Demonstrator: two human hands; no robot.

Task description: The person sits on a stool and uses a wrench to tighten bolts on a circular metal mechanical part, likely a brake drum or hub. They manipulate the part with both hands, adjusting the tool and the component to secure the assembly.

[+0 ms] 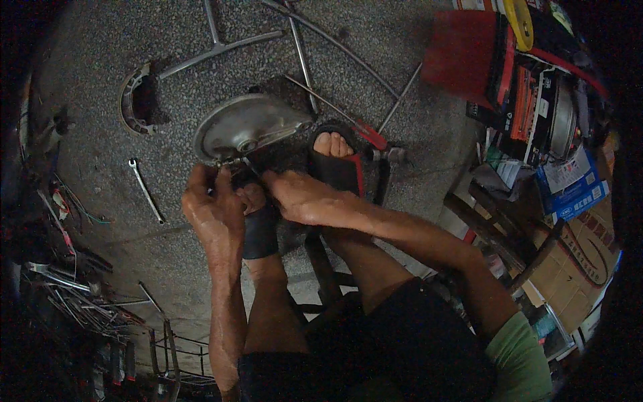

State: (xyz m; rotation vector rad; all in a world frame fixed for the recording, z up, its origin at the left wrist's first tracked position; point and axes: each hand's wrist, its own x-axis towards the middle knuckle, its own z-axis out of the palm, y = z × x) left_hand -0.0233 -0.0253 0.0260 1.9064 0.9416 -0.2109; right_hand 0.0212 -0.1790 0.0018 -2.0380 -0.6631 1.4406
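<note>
A dull silver round metal cover (251, 124), looking like a wheel hub's brake plate, stands tilted on the floor in front of my feet. My left hand (216, 204) is closed, its fingertips pinched at a small metal fitting (231, 161) on the cover's lower edge. What exactly they hold is hidden. From the right, my right hand (298, 196) reaches to the same spot, fingers curled around a thin metal tool (252, 166) whose tip meets the fitting. A curved brake shoe (136, 100) lies to the left, and a combination wrench (146, 191) rests below it.
T-handle wrenches (221, 50) and long metal rods lie beyond the cover. A red-handled tool (370, 136) is beside my right sandal (335, 167). Boxes and cardboard (579, 261) crowd the right side; many tools (74, 295) are heaped at the left.
</note>
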